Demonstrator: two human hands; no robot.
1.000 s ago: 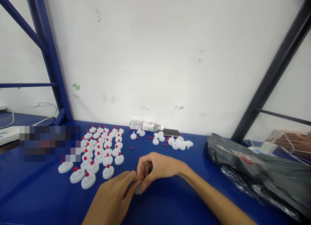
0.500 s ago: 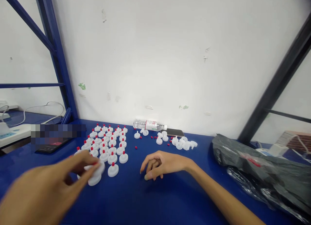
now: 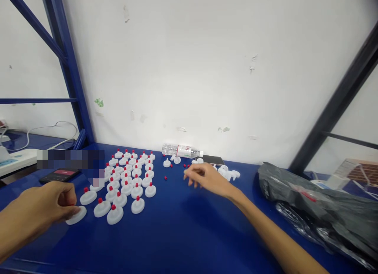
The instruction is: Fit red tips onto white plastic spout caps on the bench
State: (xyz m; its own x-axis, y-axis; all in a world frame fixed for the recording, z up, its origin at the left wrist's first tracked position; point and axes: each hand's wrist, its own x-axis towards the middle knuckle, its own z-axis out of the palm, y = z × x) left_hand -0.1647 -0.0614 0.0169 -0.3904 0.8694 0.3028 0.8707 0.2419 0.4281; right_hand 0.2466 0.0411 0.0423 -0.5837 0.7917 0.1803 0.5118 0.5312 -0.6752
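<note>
My left hand [image 3: 54, 201] pinches a white round cap [image 3: 77, 216] at the near left of the blue table; its top is hidden by my fingers. Beside it stand several white round caps with red tips [image 3: 115, 214], set out in rough rows. My right hand [image 3: 203, 175] hovers over the table's middle with its fingers curled loosely and apart, and nothing shows in them. Just beyond it lie loose white caps without red tips [image 3: 226, 173] and several small red tips [image 3: 165, 178].
A clear plastic bottle [image 3: 183, 151] lies against the wall, with a dark phone [image 3: 213, 159] beside it. Another phone [image 3: 59, 175] is at the left, near a white power strip [image 3: 17, 159]. Grey plastic bags [image 3: 319, 203] cover the right side. Blue rack posts [image 3: 69, 69] rise at left.
My left hand has moved left and nearer the table's left edge with a white cap. My right hand has moved away from me and right, toward the loose caps.
</note>
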